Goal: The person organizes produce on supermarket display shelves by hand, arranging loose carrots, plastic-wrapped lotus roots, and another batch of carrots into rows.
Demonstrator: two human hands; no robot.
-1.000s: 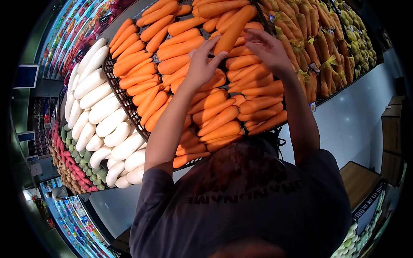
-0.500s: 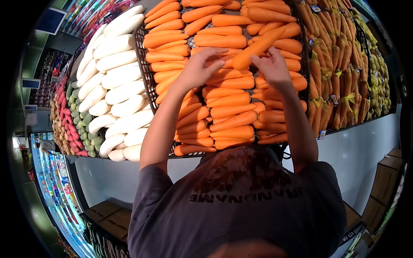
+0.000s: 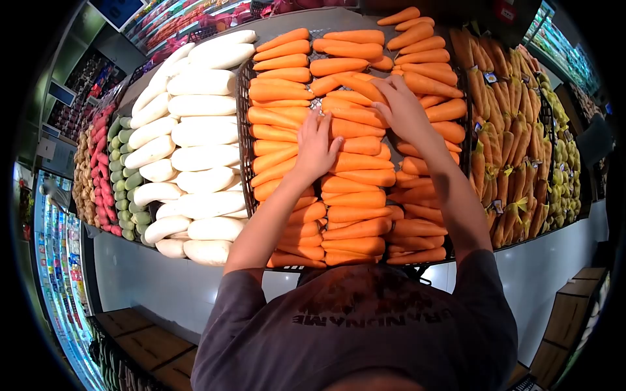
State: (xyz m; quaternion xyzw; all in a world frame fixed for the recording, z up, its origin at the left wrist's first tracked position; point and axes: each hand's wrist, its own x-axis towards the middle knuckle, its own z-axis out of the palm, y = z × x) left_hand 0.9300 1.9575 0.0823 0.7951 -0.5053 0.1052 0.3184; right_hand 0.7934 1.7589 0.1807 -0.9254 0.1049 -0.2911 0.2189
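My right hand (image 3: 399, 104) has its fingers curled round the thick end of a carrot (image 3: 360, 85), which lies low over the middle column of the display. Part of that carrot is hidden under the fingers. To its left, my left hand (image 3: 317, 144) rests on other carrots, fingers stretched and thumb apart, holding nothing. Carrots (image 3: 355, 199) are stacked in rows, in about three columns, inside a black plastic crate (image 3: 244, 124). A bit of mesh crate bottom shows near my left fingertips.
White radishes (image 3: 203, 130) are piled left of the crate, with green vegetables (image 3: 124, 169) and red ones (image 3: 101, 169) beyond. Bagged carrots (image 3: 515, 150) with yellow ties stand to the right. Brown boxes (image 3: 574, 306) sit on the floor at right.
The carrot in my right hand has come down from a raised, slanted position onto the middle column. My left hand has drawn back slightly, fingers now spread on carrots. The camera view has shifted.
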